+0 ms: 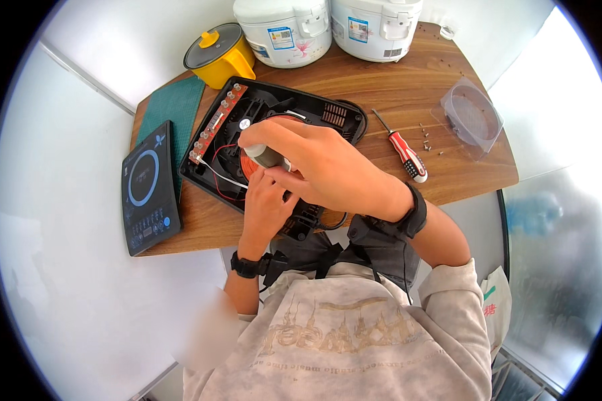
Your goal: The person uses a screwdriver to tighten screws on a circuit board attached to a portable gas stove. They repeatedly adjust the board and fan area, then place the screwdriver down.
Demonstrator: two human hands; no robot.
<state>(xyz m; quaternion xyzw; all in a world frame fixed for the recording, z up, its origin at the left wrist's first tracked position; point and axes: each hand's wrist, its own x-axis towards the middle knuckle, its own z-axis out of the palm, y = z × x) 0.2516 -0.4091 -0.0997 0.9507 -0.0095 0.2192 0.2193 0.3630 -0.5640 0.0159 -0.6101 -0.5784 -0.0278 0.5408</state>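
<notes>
The opened black housing of an induction cooker [215, 150] lies on the table before me. Inside it are a copper-orange coil [248, 167], a red circuit strip [215, 127] and thin red and white wires. My right hand [321, 160] is closed around a stubby grey cylindrical tool [266, 158], held over the coil; its tip is hidden. Just below, my left hand [267, 204] has its fingers bent together near the tool's lower end. Whatever they pinch is out of sight. The cooker's black glass top panel [147, 190] lies apart at the left, partly on a green mat [174, 103].
A red-and-white screwdriver [407, 155] lies right of the housing, beside several small screws [427, 137]. Further right is a clear plastic container [473, 117]. A yellow pot [222, 57] and two white rice cookers [284, 30] stand along the wooden table's [381, 87] back.
</notes>
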